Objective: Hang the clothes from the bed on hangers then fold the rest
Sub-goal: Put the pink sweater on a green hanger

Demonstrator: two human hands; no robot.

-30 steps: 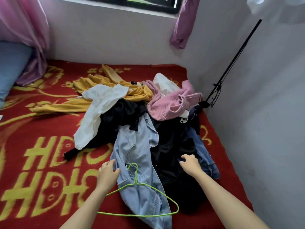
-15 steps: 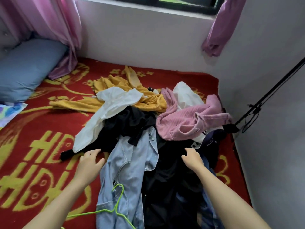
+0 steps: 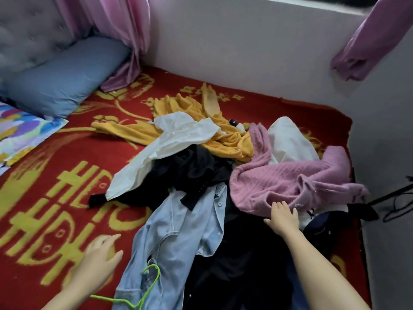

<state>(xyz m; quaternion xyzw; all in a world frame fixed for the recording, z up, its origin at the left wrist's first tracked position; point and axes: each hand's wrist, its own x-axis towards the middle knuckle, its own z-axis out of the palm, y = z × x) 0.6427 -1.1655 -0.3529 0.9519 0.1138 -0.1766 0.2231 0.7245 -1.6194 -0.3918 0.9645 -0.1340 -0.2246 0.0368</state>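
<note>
With twelve o'clock set at the far wall, the heap of clothes sits mid-bed on the red blanket, nothing hung or folded yet. My right hand lies flat at four o'clock of the heap, its straight fingertips touching the near edge of the pink sweater and the palm over a black garment; it grips nothing. My left hand is at seven o'clock, blurred, fingers spread and loose, holding nothing, just beside the edge of the denim shirt. The green hanger lies on that shirt's near end at six o'clock. The sweater looks like a thick, soft knit. I expect it to sag and stretch if I lift it by the hem, so I would gather it at the shoulders or neckline, which I cannot pick out in the crumple. One sleeve trails toward three o'clock and may drag. The denim should be stiffer and hold its shape; its collar, up near the heap's centre, is the sensible hold. The white shirt and mustard top at eleven and twelve o'clock look light and limp. The thin wire hanger weighs little and could snag the knit.
</note>
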